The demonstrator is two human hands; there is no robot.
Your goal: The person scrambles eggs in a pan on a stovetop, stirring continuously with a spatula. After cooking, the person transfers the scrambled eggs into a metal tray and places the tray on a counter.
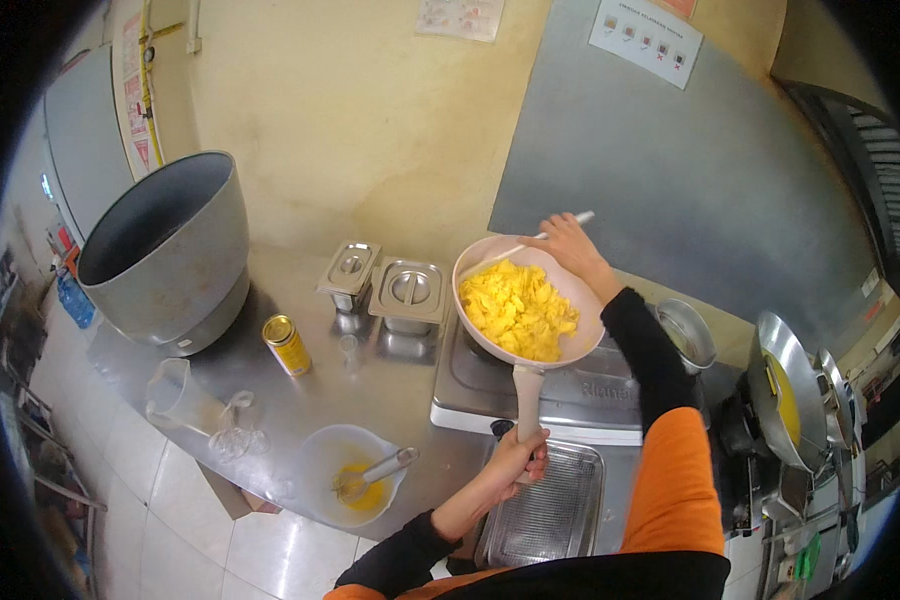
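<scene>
My left hand is closed around the pale handle of a frying pan, which is over a gas stove. Scrambled eggs, yellow and in soft lumps, lie in the pan. With my right hand I hold a light-coloured spatula at the pan's far side; its lower end is at the left edge of the eggs, and its tip is hard to make out. To the lower left, a translucent mixing bowl holds a whisk and some yellow liquid.
Left of the stove stand two lidded steel containers, a yellow can, a clear jug and a large grey pot. A wire-mesh tray lies before the stove. To the right are a small metal pan and a wok.
</scene>
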